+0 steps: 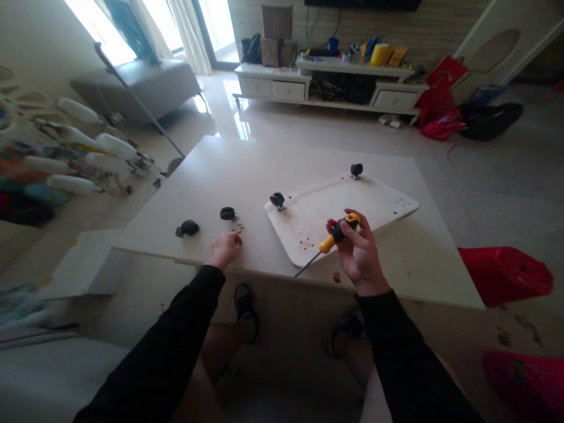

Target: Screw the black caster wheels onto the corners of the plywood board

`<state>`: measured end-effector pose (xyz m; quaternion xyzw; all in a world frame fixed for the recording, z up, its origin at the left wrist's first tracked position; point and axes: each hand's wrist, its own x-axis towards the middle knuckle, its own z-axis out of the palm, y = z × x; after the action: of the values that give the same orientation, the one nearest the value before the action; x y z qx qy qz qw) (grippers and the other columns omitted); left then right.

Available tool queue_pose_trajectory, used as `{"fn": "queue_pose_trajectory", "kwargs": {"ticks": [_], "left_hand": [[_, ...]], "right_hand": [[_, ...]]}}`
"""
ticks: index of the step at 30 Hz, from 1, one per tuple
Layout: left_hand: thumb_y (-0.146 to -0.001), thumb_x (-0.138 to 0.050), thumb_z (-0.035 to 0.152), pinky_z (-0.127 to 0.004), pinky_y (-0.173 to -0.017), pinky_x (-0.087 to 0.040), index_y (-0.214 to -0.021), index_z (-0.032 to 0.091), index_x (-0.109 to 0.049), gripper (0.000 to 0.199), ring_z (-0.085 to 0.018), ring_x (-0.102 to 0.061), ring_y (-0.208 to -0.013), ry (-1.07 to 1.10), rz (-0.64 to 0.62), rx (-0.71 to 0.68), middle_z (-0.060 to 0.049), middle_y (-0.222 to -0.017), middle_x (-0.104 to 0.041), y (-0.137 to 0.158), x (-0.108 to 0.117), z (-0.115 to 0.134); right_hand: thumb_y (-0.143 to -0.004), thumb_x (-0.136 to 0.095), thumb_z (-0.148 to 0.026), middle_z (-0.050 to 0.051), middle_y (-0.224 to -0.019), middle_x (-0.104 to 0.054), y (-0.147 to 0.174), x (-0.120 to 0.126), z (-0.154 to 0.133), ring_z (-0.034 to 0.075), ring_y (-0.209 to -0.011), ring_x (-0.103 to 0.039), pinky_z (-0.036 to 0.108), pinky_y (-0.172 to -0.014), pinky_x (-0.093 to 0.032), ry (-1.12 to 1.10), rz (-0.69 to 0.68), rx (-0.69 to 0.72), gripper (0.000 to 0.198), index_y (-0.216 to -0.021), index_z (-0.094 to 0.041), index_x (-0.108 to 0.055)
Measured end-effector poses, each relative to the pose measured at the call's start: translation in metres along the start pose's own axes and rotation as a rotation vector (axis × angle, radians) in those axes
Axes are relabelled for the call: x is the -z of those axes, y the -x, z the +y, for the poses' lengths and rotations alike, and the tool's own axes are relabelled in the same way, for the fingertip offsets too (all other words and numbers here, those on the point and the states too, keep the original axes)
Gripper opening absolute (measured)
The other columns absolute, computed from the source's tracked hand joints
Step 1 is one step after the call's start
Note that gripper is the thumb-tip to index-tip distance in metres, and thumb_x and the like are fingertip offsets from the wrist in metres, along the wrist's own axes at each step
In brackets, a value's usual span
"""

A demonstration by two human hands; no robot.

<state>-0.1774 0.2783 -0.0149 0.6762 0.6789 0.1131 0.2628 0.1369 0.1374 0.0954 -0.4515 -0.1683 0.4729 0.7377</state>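
Note:
My right hand is wrapped around the yellow-and-black handle of a screwdriver, its thin shaft slanting down to the left over the table's near edge. Several small screws lie on the table, and my left hand is down beside them, fingertips pinched; what is between them is too small to make out. Just beyond is a loose black caster wheel, with another caster farther left. A white board with screw holes at its corners has one caster standing on its left corner and another caster on its far corner.
The white table carries all these parts. A red stool stands off its right end, and a white box is at its left. Beyond are a grey bench and a low cabinet with boxes on top.

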Motion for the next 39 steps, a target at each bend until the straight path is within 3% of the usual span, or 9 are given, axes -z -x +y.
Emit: {"fn": "queue_pose_trajectory", "kwargs": {"ticks": [5, 8, 12, 18, 30, 39], "left_hand": [[-0.069, -0.073, 0.016, -0.039, -0.088, -0.052, -0.064, 0.024, -0.067, 0.012, -0.029, -0.069, -0.086, 0.054, -0.031, -0.049, -0.008, -0.081, -0.073, 0.005, -0.003, 0.020], [-0.075, -0.075, 0.022, -0.035, -0.082, -0.052, -0.074, 0.024, -0.072, 0.004, -0.025, -0.067, -0.080, 0.261, -0.033, -0.141, -0.006, -0.081, -0.074, 0.010, -0.004, 0.040], [-0.076, -0.079, 0.032, -0.034, -0.074, -0.049, -0.080, 0.022, -0.073, 0.013, -0.021, -0.063, -0.073, 0.568, -0.025, -0.262, -0.005, -0.078, -0.072, 0.022, -0.009, 0.073], [-0.075, -0.084, 0.041, -0.032, -0.070, -0.048, -0.088, 0.021, -0.073, 0.026, -0.018, -0.062, -0.072, 0.766, -0.126, -0.346, -0.005, -0.083, -0.072, 0.047, -0.020, 0.111], [-0.075, -0.083, 0.033, -0.033, -0.073, -0.051, -0.094, 0.021, -0.073, 0.025, -0.018, -0.066, -0.073, 0.766, -0.129, -0.385, -0.005, -0.087, -0.077, 0.050, -0.033, 0.126], [-0.083, -0.076, 0.021, -0.036, -0.082, -0.054, -0.097, 0.022, -0.074, 0.015, -0.020, -0.070, -0.079, 0.567, -0.043, -0.529, -0.005, -0.087, -0.077, 0.048, -0.028, 0.136]], "right_hand": [[-0.067, -0.096, -0.041, -0.002, -0.104, -0.070, -0.010, 0.007, 0.003, 0.021, -0.110, -0.078, 0.039, -0.100, -0.065, 0.037, 0.078, 0.020, 0.055, -0.112, -0.029, -0.066], [-0.070, -0.094, -0.044, -0.001, -0.112, -0.070, -0.018, 0.014, 0.002, 0.022, -0.114, -0.078, 0.034, -0.087, -0.064, 0.086, 0.151, 0.068, 0.055, -0.113, -0.030, -0.062], [-0.070, -0.092, -0.038, -0.002, -0.109, -0.071, -0.028, 0.020, -0.004, 0.022, -0.106, -0.079, 0.036, -0.081, -0.066, 0.005, 0.300, 0.132, 0.052, -0.109, -0.028, -0.058], [-0.077, -0.086, -0.032, -0.003, -0.105, -0.070, -0.033, 0.026, -0.003, 0.017, -0.095, -0.078, 0.036, -0.080, -0.070, -0.110, 0.412, 0.085, 0.044, -0.103, -0.027, -0.050], [-0.076, -0.087, -0.036, -0.004, -0.103, -0.071, -0.030, 0.031, 0.007, 0.015, -0.095, -0.078, 0.031, -0.079, -0.068, -0.075, 0.394, 0.155, 0.050, -0.105, -0.028, -0.048], [-0.074, -0.089, -0.043, -0.003, -0.107, -0.070, -0.028, 0.031, 0.002, 0.017, -0.101, -0.078, 0.037, -0.085, -0.070, -0.014, 0.358, 0.194, 0.055, -0.105, -0.028, -0.046]]}}
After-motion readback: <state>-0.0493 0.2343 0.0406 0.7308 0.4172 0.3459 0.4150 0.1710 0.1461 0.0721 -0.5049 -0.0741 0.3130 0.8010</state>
